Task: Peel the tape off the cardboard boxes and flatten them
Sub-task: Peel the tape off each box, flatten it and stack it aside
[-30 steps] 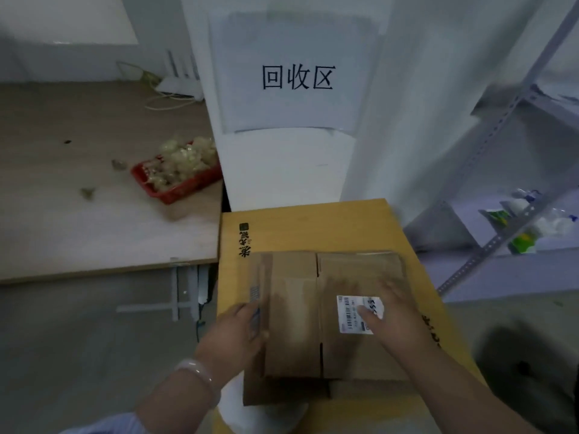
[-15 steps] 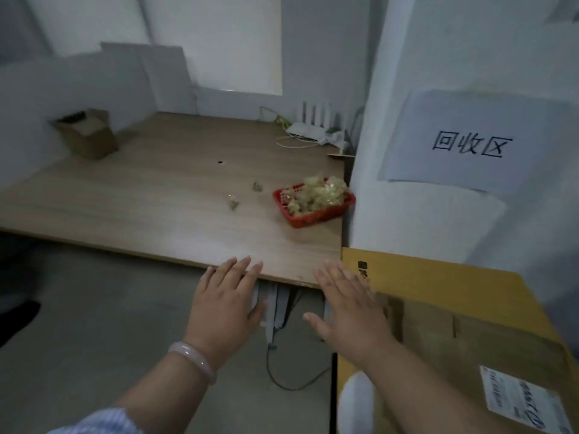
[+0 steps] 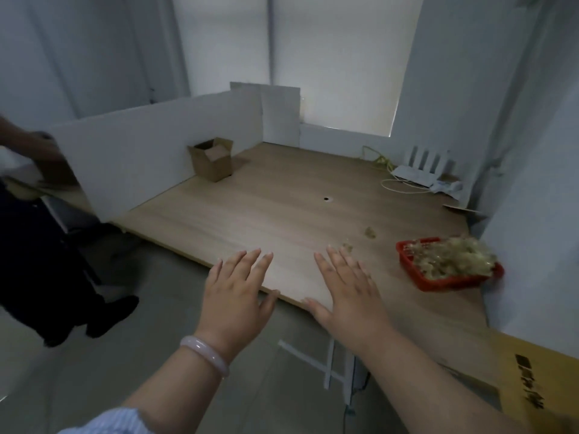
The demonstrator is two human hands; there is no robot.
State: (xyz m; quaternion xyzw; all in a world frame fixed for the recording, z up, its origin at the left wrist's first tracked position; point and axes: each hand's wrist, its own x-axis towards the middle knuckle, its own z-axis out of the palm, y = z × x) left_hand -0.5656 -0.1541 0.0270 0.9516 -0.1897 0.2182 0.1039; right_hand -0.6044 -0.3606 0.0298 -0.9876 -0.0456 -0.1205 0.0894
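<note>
Yellow cardboard (image 3: 539,380) with dark print lies nearest, just past the near right corner of the desk (image 3: 282,214). Over the near edge of the desk both hands hover with nothing in them: the left hand (image 3: 233,296) (a pale bracelet (image 3: 205,355) sits on its wrist) and the right hand (image 3: 347,292) have the fingers straight and spread, palms down. Whether they touch the wood, I cannot tell. Near the right edge stands a red basket (image 3: 448,266) filled with crumpled pale scraps. The one upright box (image 3: 213,162) is well apart from the hands, at the far left corner beside the white partition (image 3: 141,158), with its top flaps open. I judge that it is light and quite stiff, but that it gives way along the folds; best is to take it with both hands on two opposite walls. No tape is visible on it from here; probably it is underneath.
</note>
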